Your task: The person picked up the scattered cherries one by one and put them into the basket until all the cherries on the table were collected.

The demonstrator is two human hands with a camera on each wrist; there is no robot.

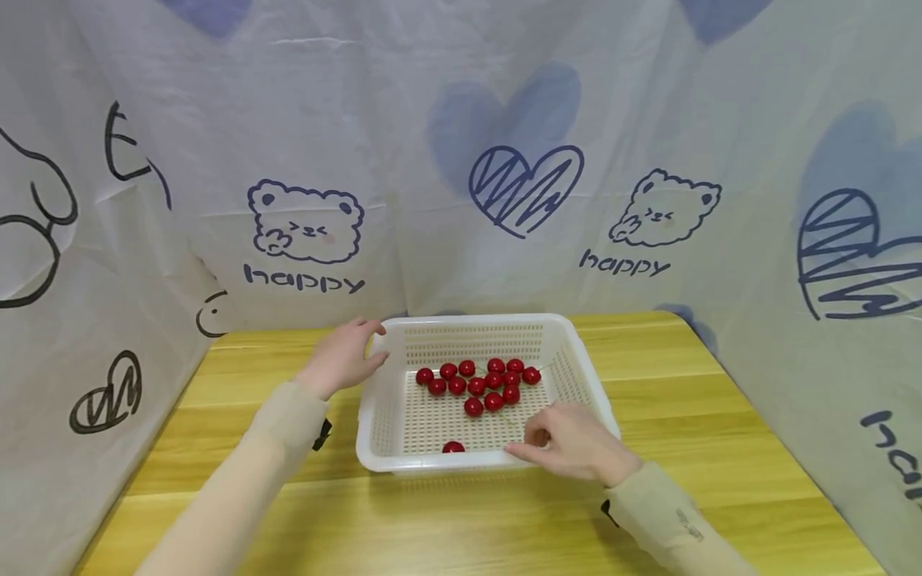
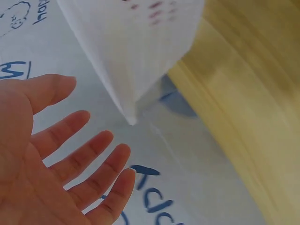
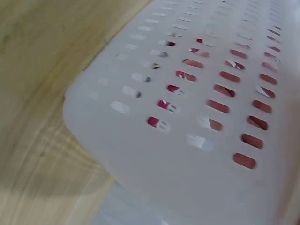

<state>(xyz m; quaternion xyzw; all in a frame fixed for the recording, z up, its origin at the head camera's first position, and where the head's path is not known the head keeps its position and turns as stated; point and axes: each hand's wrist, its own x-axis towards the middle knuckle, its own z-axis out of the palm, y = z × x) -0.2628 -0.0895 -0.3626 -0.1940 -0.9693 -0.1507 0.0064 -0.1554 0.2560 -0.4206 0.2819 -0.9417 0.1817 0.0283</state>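
Observation:
A white plastic basket (image 1: 490,461) with slotted walls stands on the wooden table, holding several red cherries (image 1: 493,381). One cherry (image 1: 453,447) lies apart by the front wall. My left hand (image 1: 344,358) is beside the basket's back left corner; the left wrist view shows its fingers (image 2: 89,154) spread, with a gap to the basket (image 2: 136,61). At the front right, my right hand (image 1: 572,444) grips the rim with curled fingers. Skin shows through the slots of the basket wall (image 3: 140,159) in the right wrist view, where most of that hand is hidden.
Beneath everything is a yellow wood-grain table (image 1: 691,432). A pale cloth (image 1: 418,240) printed with hearts and bears hangs behind the table and along both sides, close behind the basket's back edge.

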